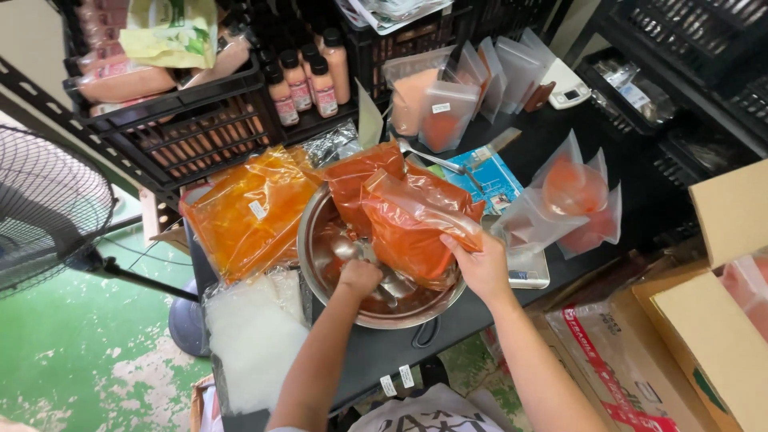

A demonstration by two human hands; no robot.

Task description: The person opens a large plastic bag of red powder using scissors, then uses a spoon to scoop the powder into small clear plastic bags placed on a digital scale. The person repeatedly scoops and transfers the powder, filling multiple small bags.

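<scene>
left hand (359,276) fisted round a metal scoop (376,272) in the steel bowl (320,232), right hand (480,268) pinching the red powder bag (408,228) by its edge over it.

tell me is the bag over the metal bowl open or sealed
Open: the right hand holds the bag of orange-red powder, mouth gaping over the bowl.

Both bare forearms reach away from the body, the left hand (359,277) clenched in a fist, the right hand (482,268) gripping with curled fingers.
</scene>
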